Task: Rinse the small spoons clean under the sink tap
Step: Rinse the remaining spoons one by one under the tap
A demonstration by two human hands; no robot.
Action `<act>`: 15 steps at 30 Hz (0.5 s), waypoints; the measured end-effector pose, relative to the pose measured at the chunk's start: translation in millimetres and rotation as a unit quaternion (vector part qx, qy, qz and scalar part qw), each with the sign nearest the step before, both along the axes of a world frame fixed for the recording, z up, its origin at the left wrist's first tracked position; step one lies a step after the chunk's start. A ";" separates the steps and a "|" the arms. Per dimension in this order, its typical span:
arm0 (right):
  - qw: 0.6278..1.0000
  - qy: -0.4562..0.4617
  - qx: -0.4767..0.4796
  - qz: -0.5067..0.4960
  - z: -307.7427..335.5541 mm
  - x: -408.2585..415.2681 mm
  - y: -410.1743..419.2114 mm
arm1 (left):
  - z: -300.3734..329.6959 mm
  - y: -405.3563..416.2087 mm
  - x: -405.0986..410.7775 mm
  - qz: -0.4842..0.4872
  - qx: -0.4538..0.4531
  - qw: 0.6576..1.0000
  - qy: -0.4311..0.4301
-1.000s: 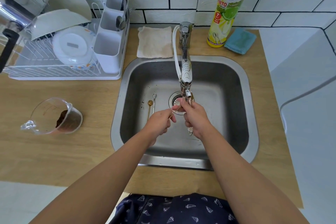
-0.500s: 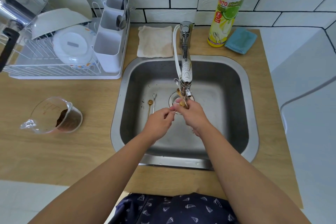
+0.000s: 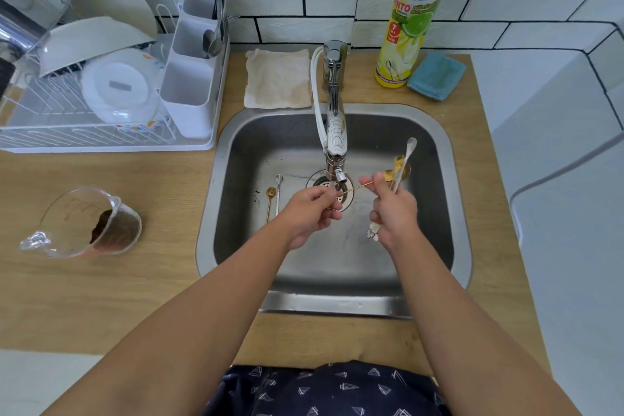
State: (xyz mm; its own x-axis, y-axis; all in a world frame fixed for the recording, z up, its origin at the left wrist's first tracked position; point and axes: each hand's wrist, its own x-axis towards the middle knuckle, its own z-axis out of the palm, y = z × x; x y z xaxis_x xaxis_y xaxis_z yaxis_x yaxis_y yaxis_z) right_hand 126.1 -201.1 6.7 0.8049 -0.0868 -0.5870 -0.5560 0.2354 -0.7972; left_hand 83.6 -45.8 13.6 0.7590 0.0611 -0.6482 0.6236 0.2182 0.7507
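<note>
With my right hand point(image 3: 393, 213) curled round a wet bundle of small spoons point(image 3: 400, 167) beside the tap point(image 3: 334, 132), and my left fingers point(image 3: 326, 194) pinching a gold spoon point(image 3: 363, 185) under the spout, a slippery handle could drop onto the drain point(image 3: 322, 181).

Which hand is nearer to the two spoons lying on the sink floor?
Left. The left hand is just right of the two spoons; the right hand is farther right, past the drain, holding other spoons.

Two spoons point(image 3: 274, 197) lie in the sink point(image 3: 449, 199) — left of the drain point(image 3: 322, 183).
</note>
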 end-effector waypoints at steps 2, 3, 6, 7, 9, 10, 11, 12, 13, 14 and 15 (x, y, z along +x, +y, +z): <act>1.000 0.004 -0.001 0.016 1.7 -0.4 -0.5 | 1.0 -5.2 4.6 0.009 0.020 1.000 0.018; 1.000 0.006 0.000 0.026 1.8 -1.5 1.3 | 1.9 -8.4 6.3 0.021 0.042 0.999 0.024; 1.000 0.004 0.007 0.023 2.6 -2.6 4.9 | -0.3 -12.2 8.9 0.054 0.053 0.997 0.012; 1.000 0.001 0.011 0.013 2.4 -1.6 4.8 | -0.4 -11.3 7.4 0.038 0.043 0.998 -0.004; 1.000 -0.005 0.010 0.003 1.8 1.0 2.6 | -0.1 -7.3 2.4 -0.013 0.004 1.000 -0.026; 1.000 -0.005 0.004 0.005 1.6 1.8 1.9 | -0.3 -4.5 0.1 -0.031 -0.022 0.999 -0.024; 1.000 -0.003 -0.001 0.010 1.6 1.9 1.9 | 0.0 -1.9 -2.0 -0.041 -0.039 0.998 -0.017; 1.000 -0.001 0.001 0.017 1.6 1.4 3.0 | 0.8 -0.3 -3.5 -0.046 -0.035 0.998 -0.007; 1.000 0.000 0.007 0.024 1.9 0.5 5.1 | 1.2 0.3 -3.9 -0.047 -0.006 0.999 0.003; 0.999 0.000 0.010 0.034 2.3 -0.7 7.6 | 0.8 0.2 -3.3 -0.043 0.038 0.998 0.012; 0.999 -0.002 0.010 0.044 2.8 -2.1 10.4 | -0.3 0.1 -2.1 -0.031 0.082 0.996 0.018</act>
